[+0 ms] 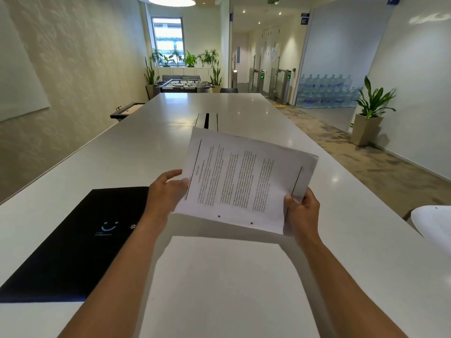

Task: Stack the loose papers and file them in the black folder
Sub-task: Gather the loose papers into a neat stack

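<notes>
A stack of printed papers with two punch holes on its near edge is held in the air above the long white table. My left hand grips the stack's left edge, and my right hand grips its right corner with the thumb on top. The black folder lies shut and flat on the table to the left, under my left forearm, with a small smile logo and a snap button on its cover. A blank white sheet lies on the table below the held stack.
A cable slot is set into the table's middle beyond the papers. A white object shows at the right edge. Potted plants, a foosball table and water bottles stand far off in the room.
</notes>
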A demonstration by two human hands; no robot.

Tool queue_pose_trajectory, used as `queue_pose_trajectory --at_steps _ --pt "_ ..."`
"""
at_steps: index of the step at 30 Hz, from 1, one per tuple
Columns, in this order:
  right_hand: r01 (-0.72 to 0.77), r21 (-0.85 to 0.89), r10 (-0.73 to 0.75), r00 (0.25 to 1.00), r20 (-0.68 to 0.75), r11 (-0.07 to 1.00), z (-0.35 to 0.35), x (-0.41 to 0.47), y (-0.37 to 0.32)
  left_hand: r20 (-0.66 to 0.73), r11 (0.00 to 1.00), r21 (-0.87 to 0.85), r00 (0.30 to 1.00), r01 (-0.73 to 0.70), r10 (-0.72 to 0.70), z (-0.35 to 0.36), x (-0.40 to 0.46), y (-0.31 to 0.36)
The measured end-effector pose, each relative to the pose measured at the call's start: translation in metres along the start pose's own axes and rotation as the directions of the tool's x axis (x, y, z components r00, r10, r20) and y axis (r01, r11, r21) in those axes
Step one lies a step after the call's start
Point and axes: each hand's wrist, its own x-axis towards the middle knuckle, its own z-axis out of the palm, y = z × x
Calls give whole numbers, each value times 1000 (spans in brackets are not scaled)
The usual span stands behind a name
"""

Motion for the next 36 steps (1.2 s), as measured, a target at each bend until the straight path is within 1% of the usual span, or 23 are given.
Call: queue_pose_trajectory --at_steps 2,4,5,7,9,10,12,14,15,16,19,22,24,25,27,28,29,30,32,34,36 --pt "-108 145 113 993 -27 984 4 -1 3 120 985 -154 991 76 -57 -1 -5 5" --pt "-191 272 209 977 -39 943 10 -6 5 187 946 -303 980 119 -63 6 -15 4" --pt "-222 312 247 968 -42 924 14 -9 6 204 930 -344 977 128 -59 13 -21 2" --pt "-279 376 313 949 -31 883 24 -18 9 216 918 -374 975 133 -53 32 -33 -3" --pt "-328 432 364 931 0 840 35 -28 11 167 892 -431 983 138 -71 53 -44 -8" --pt "-348 448 384 923 10 823 41 -33 11 113 865 -482 989 137 -94 62 -48 -10" --pt "-382 487 415 909 44 785 51 -45 13 -20 830 -551 993 88 -118 78 -53 -12" --pt "-433 545 460 883 96 718 60 -56 16 -178 868 -496 977 17 -121 86 -54 -11" --pt "-459 567 484 867 119 684 64 -60 18 -241 893 -450 965 -15 -105 86 -53 -11" --pt "-482 580 501 854 143 656 66 -63 18 -275 912 -409 959 -44 -76 86 -51 -9" --pt "-517 579 499 841 209 630 68 -67 15 -279 947 -298 959 -123 37 83 -46 0" --pt "-534 516 467 843 266 670 61 -62 9 -257 951 -223 954 -212 153 75 -39 11" --pt "-502 450 441 865 241 739 54 -53 2 -231 941 -172 941 -291 249 67 -36 18" --pt "-468 396 425 884 195 790 50 -47 -2 -210 934 -148 934 -324 291 63 -34 22" --pt "-379 211 375 925 62 901 43 -35 -11 -173 918 -125 920 -376 353 56 -33 27" --pt "-325 109 327 945 4 939 39 -29 -15 -158 909 -121 912 -399 379 53 -32 29" --pt "-258 30 258 966 -22 966 36 -25 -20 -142 901 -117 905 -418 402 50 -31 30" --pt "-186 -20 186 982 -14 982 34 -21 -26 -119 895 -109 900 -432 420 47 -31 31" --pt "-76 -47 80 993 92 996 34 -15 -41 -71 895 -87 898 -438 433 45 -31 33" --pt "-17 -22 21 973 231 1000 38 -12 -57 -29 898 -50 899 -438 437 46 -32 34" --pt "39 -8 -35 960 279 999 44 -9 -69 6 890 -16 890 -455 455 48 -34 37"
